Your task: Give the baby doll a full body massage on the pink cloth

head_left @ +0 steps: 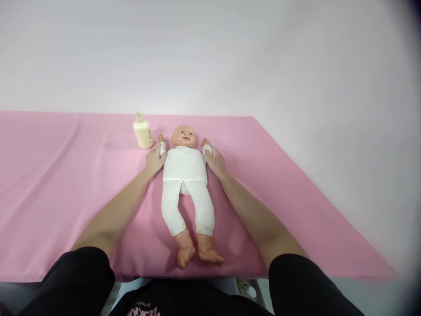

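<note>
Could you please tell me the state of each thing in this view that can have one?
doll: lying face up on the pink cloth, arms out, feet toward the person.
left hand: closed around the doll's arm on that side.
right hand: closed around the doll's other arm.
bottle: upright, cap on, apart from the doll.
pink cloth: spread flat, lightly creased.

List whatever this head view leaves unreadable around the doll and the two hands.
- Pale yellow plastic lotion bottle: label print too small to read.
- Baby doll in white cloth suit: its upper arms are covered by the left hand and right hand.
- Pink cloth-covered table: left edge cut off by the frame.
</note>
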The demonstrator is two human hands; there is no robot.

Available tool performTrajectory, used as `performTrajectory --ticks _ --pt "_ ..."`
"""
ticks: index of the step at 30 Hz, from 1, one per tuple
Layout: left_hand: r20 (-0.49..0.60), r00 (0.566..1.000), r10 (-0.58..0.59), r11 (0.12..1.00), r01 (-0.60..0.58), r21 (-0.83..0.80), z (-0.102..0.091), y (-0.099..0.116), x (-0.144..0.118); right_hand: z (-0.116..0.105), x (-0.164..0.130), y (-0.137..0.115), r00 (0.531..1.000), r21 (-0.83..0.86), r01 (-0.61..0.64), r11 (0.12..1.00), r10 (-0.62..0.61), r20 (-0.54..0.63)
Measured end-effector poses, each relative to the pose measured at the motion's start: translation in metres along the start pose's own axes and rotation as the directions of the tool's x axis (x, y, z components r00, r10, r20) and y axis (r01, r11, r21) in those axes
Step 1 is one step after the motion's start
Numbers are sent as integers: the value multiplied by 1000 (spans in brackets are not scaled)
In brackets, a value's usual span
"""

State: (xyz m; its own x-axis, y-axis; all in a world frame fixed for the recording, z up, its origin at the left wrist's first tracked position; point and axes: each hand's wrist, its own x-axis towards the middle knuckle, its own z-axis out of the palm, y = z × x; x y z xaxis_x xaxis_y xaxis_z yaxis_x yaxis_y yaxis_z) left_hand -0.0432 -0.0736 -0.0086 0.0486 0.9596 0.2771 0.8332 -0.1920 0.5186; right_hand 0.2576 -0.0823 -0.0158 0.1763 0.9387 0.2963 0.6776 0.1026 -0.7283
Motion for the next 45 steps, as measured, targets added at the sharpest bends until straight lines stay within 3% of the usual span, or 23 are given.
performTrajectory --ticks 4,10,14,17,19,21,23,25,28,33,37,41,45 --pt "-36 999 10 1000 -10 -24 3 -3 2 -3 0 -3 1000 -81 -24 996 24 -3" --pt "1 999 -36 999 36 16 0 1 -1 -3 0 -5 1000 -117 -17 993 17 -1" --pt "-37 999 -5 994 1 -112 2 -2 0 2 2 0 999 57 -43 997 44 -13" --pt "-173 982 76 925 -134 -355 4 -6 0 4 0 2 987 271 113 956 -77 -142" --pt "-299 943 149 870 -269 -414 2 -5 -3 3 -4 1 940 286 298 911 -229 -251" --pt "-362 896 257 850 -388 -356 -1 -2 -8 3 -10 -3 883 211 441 872 -380 -277" --pt "-297 857 422 829 -497 -257 -5 3 -14 2 -16 -6 826 124 555 822 -529 -193" --pt "-158 805 572 784 -593 -182 -7 9 -19 2 -19 -10 755 71 656 751 -653 -64" --pt "-73 753 654 741 -657 -137 -8 14 -21 1 -20 -12 678 42 734 678 -735 19" --pt "-100 790 605 776 -613 -146 -6 15 -20 1 -18 -9 653 36 757 652 -758 0" --pt "-140 815 562 793 -579 -191 -2 14 -18 5 -16 -7 724 41 690 723 -688 -52" --pt "-192 909 370 872 -411 -266 8 8 -11 10 -11 -5 816 29 571 821 -562 -137" --pt "-215 942 259 879 -322 -353 15 -1 -2 15 -3 1 806 4 542 841 -518 -285"
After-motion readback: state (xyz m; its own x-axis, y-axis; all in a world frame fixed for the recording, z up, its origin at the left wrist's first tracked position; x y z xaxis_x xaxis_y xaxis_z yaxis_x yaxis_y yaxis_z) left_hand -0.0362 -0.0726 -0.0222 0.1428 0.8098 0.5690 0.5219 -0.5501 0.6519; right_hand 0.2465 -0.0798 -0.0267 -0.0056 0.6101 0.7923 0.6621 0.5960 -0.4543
